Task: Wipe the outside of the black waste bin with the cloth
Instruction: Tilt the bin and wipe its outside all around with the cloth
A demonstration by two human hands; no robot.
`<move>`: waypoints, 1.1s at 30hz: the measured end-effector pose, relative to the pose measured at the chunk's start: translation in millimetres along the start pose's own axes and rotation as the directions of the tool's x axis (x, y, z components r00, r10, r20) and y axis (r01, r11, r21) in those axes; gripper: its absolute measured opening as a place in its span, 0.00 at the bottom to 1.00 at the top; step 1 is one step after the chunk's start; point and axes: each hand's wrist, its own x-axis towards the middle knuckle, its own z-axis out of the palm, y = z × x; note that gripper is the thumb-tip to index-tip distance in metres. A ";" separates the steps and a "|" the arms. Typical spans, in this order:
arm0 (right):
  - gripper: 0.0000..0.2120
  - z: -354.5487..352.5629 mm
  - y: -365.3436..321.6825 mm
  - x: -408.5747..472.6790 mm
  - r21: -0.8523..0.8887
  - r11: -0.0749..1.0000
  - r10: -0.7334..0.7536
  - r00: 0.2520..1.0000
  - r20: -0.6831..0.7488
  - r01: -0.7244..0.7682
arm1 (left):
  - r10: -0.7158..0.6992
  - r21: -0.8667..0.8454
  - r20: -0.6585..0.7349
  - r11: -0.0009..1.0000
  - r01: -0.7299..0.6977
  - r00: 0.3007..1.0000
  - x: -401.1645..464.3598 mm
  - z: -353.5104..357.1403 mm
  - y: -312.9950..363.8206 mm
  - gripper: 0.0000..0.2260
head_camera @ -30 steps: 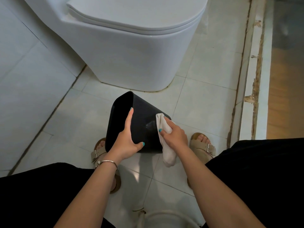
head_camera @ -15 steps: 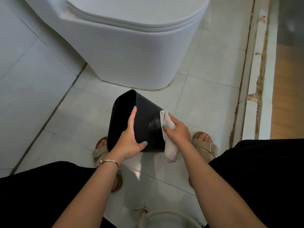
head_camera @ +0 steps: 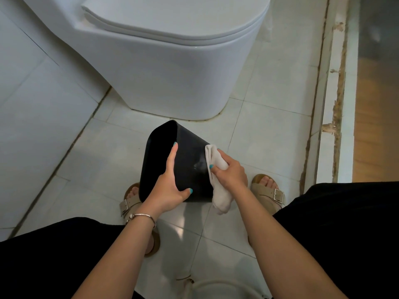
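Bathroom: surroundings as we find them.
We note a white toilet (head_camera: 172, 67) on pale floor tiles (head_camera: 269, 134), grey wall tiles (head_camera: 32, 104) left, a chipped white threshold (head_camera: 330, 104) right.

The bin (head_camera: 190, 160) is tipped on its side, mouth to the left, right in front of the toilet (head_camera: 172, 67) and between the two feet. Left hand (head_camera: 167, 188) sits on its near left edge, fingers along the rim. Right hand (head_camera: 230, 172) is at the bin's right end, pressing the cloth (head_camera: 217, 182) against the wall, and the cloth's tail hangs below the hand. Wall (head_camera: 32, 104) runs along the left, door sill (head_camera: 330, 104) along the right.
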 end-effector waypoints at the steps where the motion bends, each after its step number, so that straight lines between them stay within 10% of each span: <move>1: 0.28 0.4 -1.5 -0.8 -0.019 1.000 -0.001 1.000 -0.003 0.001 | -0.003 -0.004 0.002 1.000 0.003 1.000 0.6 0.2 -1.3 0.55; 10: 0.29 4.3 -41.0 -28.1 -0.061 0.956 -0.278 0.952 0.125 0.287 | -0.051 -0.034 -0.002 0.998 0.051 0.999 -1.6 -1.6 -8.7 0.54; 18: 0.29 -1.0 -0.3 -11.0 -0.016 0.998 -0.058 0.998 0.008 0.058 | 0.010 0.006 0.032 1.000 -0.011 0.999 3.2 -0.6 -0.3 0.56; 28: 0.28 9.6 -17.9 -26.0 -0.080 0.952 -0.292 0.954 0.064 0.297 | -0.001 -0.011 0.034 1.000 0.002 0.999 6.1 -5.5 -7.5 0.55; 33: 0.28 1.9 0.5 -3.7 -0.048 0.996 -0.082 0.997 -0.012 0.081 | 0.008 -0.014 0.032 1.000 -0.008 0.999 5.1 -4.3 -5.9 0.55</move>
